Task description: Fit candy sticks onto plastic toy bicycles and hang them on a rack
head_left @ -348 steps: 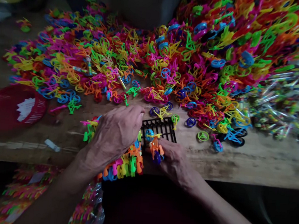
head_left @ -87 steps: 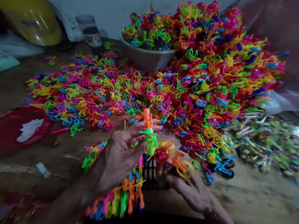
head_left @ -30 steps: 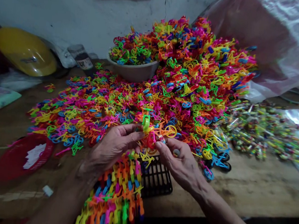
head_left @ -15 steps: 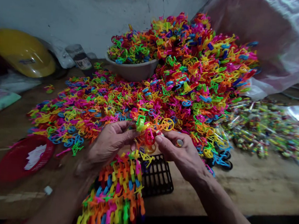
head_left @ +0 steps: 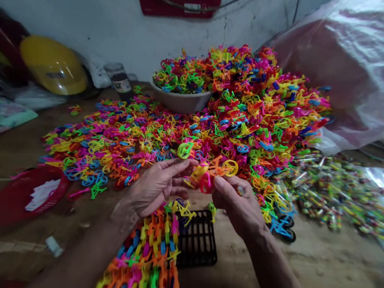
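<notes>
My left hand (head_left: 162,184) is curled at the centre, thumb and index finger closed at a green wheeled plastic piece (head_left: 185,150). Its other fingers reach toward yellow plastic parts (head_left: 195,176). Between the fingertips of my right hand (head_left: 240,203) is a small orange toy bicycle (head_left: 220,168) with a yellow wheel and a pinkish-red one. Below the hands, colourful plastic pieces (head_left: 150,257) stand in rows. A black slotted rack (head_left: 199,240) shows beside them, with yellow and green pieces at its top edge. Exact contact at the left fingertips is hard to see.
A large heap of bright toy parts (head_left: 243,108) spreads behind my hands, around a filled bowl (head_left: 179,102). Clear-wrapped colourful items (head_left: 337,189) lie right, beneath a large plastic bag (head_left: 361,74). Left are a red tray (head_left: 6,198), a jar (head_left: 118,80) and a yellow helmet (head_left: 53,65).
My hands have moved slightly apart, and the green piece is now separate from the orange bicycle at my right fingertips. The camera view has shifted, showing more of the wall.
</notes>
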Tool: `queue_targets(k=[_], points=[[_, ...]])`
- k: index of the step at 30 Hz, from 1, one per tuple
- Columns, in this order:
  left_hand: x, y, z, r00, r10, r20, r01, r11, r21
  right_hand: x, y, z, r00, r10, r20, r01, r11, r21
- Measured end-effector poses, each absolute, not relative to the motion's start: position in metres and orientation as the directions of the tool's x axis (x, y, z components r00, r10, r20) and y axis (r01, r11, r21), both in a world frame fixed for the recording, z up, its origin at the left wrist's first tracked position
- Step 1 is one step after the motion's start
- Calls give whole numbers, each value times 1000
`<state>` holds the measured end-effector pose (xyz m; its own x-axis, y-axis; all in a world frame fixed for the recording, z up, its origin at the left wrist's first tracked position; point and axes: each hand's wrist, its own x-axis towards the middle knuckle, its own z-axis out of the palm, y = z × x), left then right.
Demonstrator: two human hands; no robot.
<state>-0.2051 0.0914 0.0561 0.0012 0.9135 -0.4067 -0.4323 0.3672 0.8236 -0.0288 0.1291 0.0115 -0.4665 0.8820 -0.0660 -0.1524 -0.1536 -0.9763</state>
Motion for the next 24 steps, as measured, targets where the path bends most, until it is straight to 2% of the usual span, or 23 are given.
queue_targets(k=[4,10,13,18,22,24], points=[[-204,89,58,152,896,-417,-436,439,786,-18,136,1,-469,883,-8,-94,-59,-994],[-211,91,52,122,878,-463,-390,471,791,-17,137,-8,-551,826,121,-2,143,-990],[-218,89,48,159,852,-498,-358,520,776,-18,136,-5,-601,783,162,1,204,-979],[-226,78,49,210,823,-528,-285,568,772,-17,138,-7,-564,796,218,24,280,-960],[-226,70,56,319,827,-463,-346,556,755,-20,137,-10,-546,801,245,89,347,-934],[-227,70,58,309,835,-455,-365,546,754,-22,136,-9,-553,799,238,124,361,-924]])
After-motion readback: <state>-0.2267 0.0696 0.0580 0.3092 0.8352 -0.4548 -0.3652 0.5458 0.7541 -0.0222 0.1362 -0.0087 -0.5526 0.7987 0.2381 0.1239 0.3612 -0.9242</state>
